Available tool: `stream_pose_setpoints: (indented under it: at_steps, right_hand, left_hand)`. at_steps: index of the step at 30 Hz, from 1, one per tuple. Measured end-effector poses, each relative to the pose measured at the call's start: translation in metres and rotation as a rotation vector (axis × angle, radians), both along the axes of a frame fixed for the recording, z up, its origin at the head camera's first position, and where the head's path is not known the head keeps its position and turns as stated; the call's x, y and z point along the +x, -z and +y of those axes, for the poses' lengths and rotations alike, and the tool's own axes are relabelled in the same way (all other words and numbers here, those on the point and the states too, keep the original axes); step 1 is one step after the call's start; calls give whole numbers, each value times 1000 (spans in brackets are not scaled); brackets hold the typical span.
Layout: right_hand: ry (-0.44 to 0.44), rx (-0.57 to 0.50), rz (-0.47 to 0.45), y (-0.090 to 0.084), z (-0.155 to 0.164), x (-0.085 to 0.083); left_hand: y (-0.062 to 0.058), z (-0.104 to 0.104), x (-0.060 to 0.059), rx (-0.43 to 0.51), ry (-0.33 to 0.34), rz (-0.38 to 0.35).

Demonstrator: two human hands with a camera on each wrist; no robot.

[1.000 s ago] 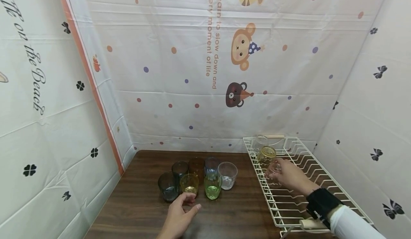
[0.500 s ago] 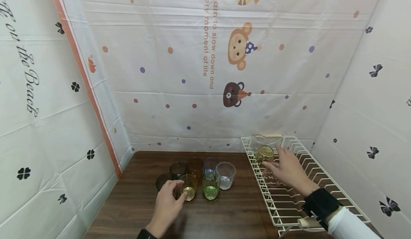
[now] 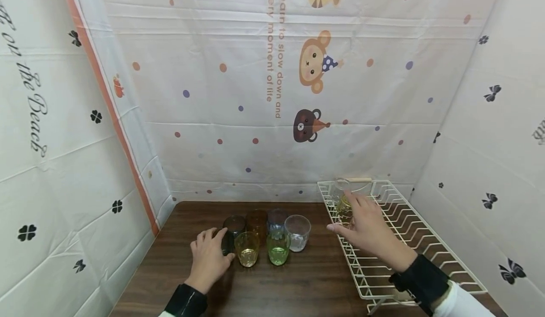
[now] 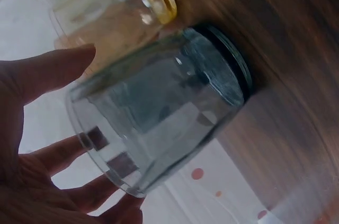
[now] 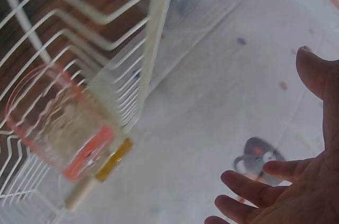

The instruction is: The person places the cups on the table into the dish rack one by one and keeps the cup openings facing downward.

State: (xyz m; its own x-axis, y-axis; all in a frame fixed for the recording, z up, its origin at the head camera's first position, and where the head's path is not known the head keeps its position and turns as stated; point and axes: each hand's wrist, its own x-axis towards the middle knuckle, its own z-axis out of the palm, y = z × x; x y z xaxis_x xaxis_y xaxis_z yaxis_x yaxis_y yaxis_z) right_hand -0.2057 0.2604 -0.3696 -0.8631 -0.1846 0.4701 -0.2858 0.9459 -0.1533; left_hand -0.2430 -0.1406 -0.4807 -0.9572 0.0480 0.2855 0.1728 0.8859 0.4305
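Fingers of the left hand [image 3: 208, 258] curl round a dark grey-blue glass [image 4: 164, 113] at the front left of a cluster of tumblers on the brown table [image 3: 179, 222]. The left wrist view shows the thumb on one side of the glass and fingers on the other, its dark rim toward the wood. A yellow glass [image 3: 247, 249] stands just beside it, touching or nearly so, with a green glass [image 3: 278, 248] and a clear glass [image 3: 297, 232] further right; bare table lies to the left and in front of the hand.

The right hand [image 3: 366, 229] hovers released, fingers spread and holding nothing, over the near left edge of the white wire rack [image 3: 408, 222]. A pink-tinted glass [image 5: 58, 123] lies on its side on the rack wires, with an amber glass [image 3: 343, 205] beyond the fingers.

Half a second ago the left hand was only reaching the dark glass; now it grips it. The right hand has lifted off the pink-tinted glass and drawn toward the table.
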Motion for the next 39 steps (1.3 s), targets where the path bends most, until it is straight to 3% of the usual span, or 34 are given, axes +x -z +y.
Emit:
stream_pose_setpoints:
  at_steps: [12,22,27,39]
  right_hand:
    - [-81,-51,-54,10,-31,21]
    - [-83,-81,-1,10,-27,22]
    - [-89,-105,-18,13,-23,21]
    - [-101,-124,-13,18,-18,15]
  left_hand:
    - [2,-4,-13,7,27,-84]
    - [3,-1,-14,3,11,-93]
    - [3,-4,-14,13,9,-106]
    - [-9,-11,-10,68,5,-154]
